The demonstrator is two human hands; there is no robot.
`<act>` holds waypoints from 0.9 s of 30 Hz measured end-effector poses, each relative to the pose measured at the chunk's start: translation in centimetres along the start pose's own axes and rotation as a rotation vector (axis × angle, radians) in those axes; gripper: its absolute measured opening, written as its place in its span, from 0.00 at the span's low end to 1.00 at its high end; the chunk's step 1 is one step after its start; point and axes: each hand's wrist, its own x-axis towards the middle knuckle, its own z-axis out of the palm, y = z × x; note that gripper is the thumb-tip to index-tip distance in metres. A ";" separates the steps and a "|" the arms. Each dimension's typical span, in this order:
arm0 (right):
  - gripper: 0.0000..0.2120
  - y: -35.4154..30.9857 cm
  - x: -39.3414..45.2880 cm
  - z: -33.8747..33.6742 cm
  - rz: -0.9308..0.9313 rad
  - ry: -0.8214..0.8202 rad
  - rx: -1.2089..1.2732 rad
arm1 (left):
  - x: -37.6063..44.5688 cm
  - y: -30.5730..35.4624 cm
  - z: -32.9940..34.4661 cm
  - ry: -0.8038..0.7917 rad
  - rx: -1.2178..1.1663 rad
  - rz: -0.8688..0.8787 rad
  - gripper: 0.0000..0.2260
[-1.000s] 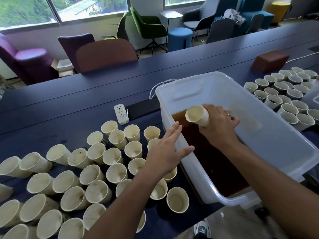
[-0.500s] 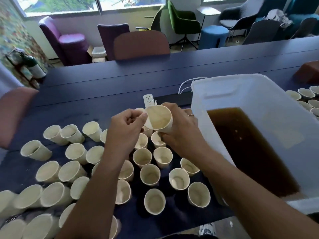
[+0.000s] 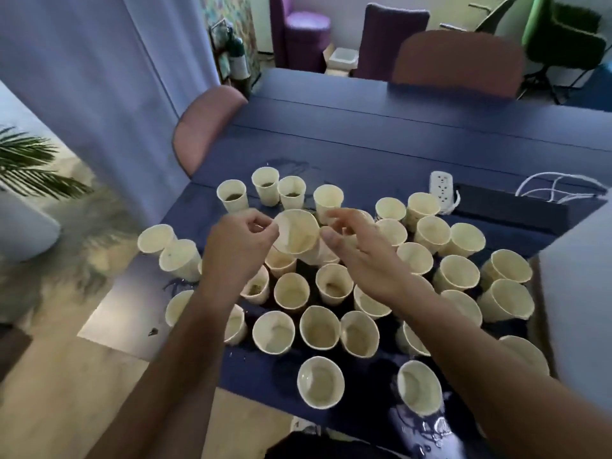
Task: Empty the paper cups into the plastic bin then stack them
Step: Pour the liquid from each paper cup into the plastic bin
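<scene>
Several cream paper cups (image 3: 319, 327) stand open-side up on the dark blue table (image 3: 364, 150). My left hand (image 3: 238, 243) pinches the left rim of one empty cup (image 3: 294, 231), held tilted above the standing cups with its mouth facing me. My right hand (image 3: 361, 253) is just right of that cup with fingers loosely spread and the thumb close to its rim. A few cups at the back left (image 3: 231, 197) have dark liquid at the bottom. Only a pale wall of the plastic bin (image 3: 579, 309) shows at the right edge.
A white power strip (image 3: 442, 188) and a black cable tray (image 3: 510, 207) with white cords lie behind the cups. Pink chairs (image 3: 202, 127) stand at the table's left end and far side. The table's left corner and front edge are close to the cups.
The view swung left, away from the bin. The emptied cup went from my right hand over the bin to my left hand over the cups; my right hand has let go of it.
</scene>
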 end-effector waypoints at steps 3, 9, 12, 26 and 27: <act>0.17 -0.9 2.9 2.5 -0.009 -0.044 -0.007 | 2.9 -3.1 -4.0 0.137 -0.028 -0.089 0.04; 0.12 -2.2 8.5 7.0 0.005 -0.156 -0.132 | 9.6 -9.0 -7.9 0.249 0.141 -0.204 0.08; 0.10 -2.6 10.9 9.0 0.025 -0.179 -0.227 | 11.8 -10.8 -7.4 0.148 0.287 -0.245 0.06; 0.15 -0.5 21.6 15.4 0.144 -0.210 -0.456 | 13.7 -13.7 -5.4 -0.151 0.508 -0.251 0.22; 0.18 -0.5 22.3 15.7 0.183 -0.224 -0.445 | 13.4 -13.6 -5.5 -0.156 0.485 -0.243 0.22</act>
